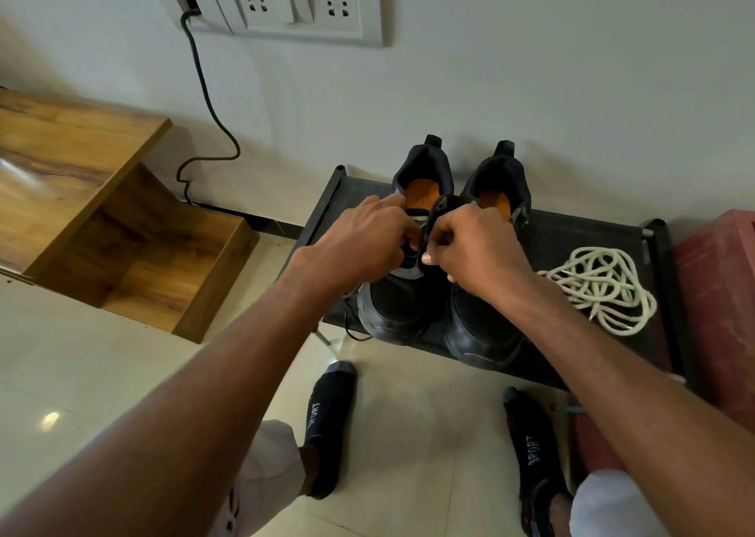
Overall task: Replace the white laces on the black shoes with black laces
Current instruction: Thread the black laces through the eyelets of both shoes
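Note:
Two black shoes with orange insoles stand side by side on a low black rack [580,242], toes toward me. Over the eyelets of the left shoe [392,308], my left hand [367,242] and my right hand [474,246] both have curled fingers pinching a black lace [412,250]. A loose end of black lace [351,328] hangs off the rack's front edge beside that shoe. The right shoe [482,332] is partly covered by my right wrist. A heap of white laces [600,287] lies on the rack to the right of the shoes.
A wooden shelf unit [122,230] stands at the left on the tiled floor. A black cable [204,99] runs down the wall from a socket panel [294,1]. A red container [719,299] sits right of the rack. My socked feet [331,422] are in front.

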Tool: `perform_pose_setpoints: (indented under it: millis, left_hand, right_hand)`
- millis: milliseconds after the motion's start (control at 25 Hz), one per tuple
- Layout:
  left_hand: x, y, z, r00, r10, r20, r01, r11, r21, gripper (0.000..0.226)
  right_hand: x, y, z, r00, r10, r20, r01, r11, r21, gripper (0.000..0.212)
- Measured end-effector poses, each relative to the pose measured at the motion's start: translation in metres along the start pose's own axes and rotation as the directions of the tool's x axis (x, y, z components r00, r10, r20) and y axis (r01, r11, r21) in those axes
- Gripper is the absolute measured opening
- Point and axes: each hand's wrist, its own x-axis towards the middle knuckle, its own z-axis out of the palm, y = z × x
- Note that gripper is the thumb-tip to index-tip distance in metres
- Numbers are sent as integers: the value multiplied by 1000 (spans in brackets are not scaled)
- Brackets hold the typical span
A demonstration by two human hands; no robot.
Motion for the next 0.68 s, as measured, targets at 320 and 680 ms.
perform_pose_setpoints:
  millis: [320,680]
  left_hand:
    - [-4,-11,-6,995,-82,52,86,993,-85,41]
    - [1,-9,-13,993,-84,77,93,988,-121,48]
  right_hand:
    - [18,-1,-43,759,176,-627,131,902,412,6]
    - [2,0,-2,1000,-27,0,27,999,-46,25]
